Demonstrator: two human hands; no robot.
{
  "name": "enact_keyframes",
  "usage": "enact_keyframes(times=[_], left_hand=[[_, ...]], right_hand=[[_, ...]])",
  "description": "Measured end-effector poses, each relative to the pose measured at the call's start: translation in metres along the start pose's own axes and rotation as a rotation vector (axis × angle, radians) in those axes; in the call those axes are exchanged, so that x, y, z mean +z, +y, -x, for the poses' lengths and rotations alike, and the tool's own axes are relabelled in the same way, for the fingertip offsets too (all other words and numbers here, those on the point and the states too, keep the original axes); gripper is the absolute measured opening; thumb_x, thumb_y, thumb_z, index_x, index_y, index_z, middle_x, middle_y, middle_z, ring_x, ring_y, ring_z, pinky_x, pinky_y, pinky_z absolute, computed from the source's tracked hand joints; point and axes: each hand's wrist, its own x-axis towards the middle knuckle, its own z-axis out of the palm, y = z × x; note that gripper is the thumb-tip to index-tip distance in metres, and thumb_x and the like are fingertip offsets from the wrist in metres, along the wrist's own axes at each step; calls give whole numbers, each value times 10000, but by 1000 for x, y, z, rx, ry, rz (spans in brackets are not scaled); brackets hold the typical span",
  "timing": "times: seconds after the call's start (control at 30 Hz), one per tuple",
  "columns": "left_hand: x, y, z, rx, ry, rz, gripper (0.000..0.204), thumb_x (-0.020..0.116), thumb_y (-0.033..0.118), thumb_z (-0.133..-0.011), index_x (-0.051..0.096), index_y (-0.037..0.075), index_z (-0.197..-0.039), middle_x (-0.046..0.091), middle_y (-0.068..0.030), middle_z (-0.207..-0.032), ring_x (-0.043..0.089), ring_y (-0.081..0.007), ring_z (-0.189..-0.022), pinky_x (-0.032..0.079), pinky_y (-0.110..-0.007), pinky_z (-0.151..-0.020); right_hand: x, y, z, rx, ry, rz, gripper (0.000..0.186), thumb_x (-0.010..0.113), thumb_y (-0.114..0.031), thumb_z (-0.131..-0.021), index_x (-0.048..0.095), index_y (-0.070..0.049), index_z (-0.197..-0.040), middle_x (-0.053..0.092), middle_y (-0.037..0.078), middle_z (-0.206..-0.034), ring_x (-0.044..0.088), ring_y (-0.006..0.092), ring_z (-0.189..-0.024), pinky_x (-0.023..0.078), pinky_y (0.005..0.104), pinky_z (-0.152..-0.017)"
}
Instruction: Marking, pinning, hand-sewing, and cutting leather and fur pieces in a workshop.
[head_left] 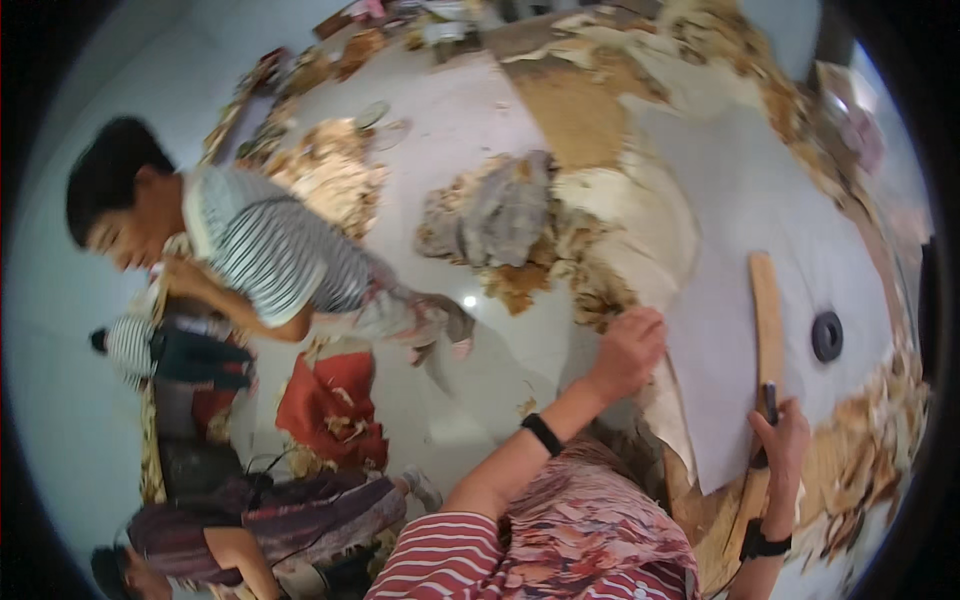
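My left hand (628,350) has its fingers curled on the edge of a cream sheet (625,215), which lies under a large grey sheet (730,190). My right hand (783,435) grips a slim dark tool (770,405) against a long wooden strip (764,305) on the grey sheet; the tool's working end is unclear. A black ring (826,336) rests to the right of the strip. Ragged tan scraps (870,450) border the sheets along the right.
A person in a striped shirt (250,240) stands at the left, another (150,355) bends behind, and a third (270,530) leans at lower left. Grey scrap heap (495,210), tan scraps (330,170) and red material (330,405) lie on the pale floor (440,400).
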Motion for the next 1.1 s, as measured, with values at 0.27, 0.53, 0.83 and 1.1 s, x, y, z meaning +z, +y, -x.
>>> enact_keyframes(times=[0.27,0.53,0.83,1.1], left_hand=[[-10,-3,3,36,-50,-239,244,604,108,-824,607,-9,-1039,604,-146,-1075,574,-311,-1105,453,-433,-975],[1,-22,9,138,8,-181,140,602,100,-854,650,7,-947,658,-150,-999,635,-330,-946,500,-444,-867],[-16,-23,9,94,-40,-137,210,644,76,-862,649,12,-1062,637,-120,-1178,612,-299,-1116,482,-430,-956],[-7,-28,17,120,-49,-174,230,654,57,-848,645,15,-1074,637,-115,-1185,612,-307,-1115,489,-423,-942]], right_hand=[[26,25,-17,-200,106,-44,523,847,-346,-665,536,-5,-912,633,225,-783,609,436,-774,467,490,-679],[7,11,-5,-98,35,-24,469,839,-354,-696,576,0,-856,632,200,-770,613,394,-754,486,460,-685],[-18,-53,28,-260,-121,25,467,759,-441,-715,568,-29,-829,654,164,-699,665,358,-689,528,452,-652],[1,-48,50,-277,-260,81,505,759,-454,-729,545,-32,-908,665,157,-738,670,347,-706,514,452,-639]])
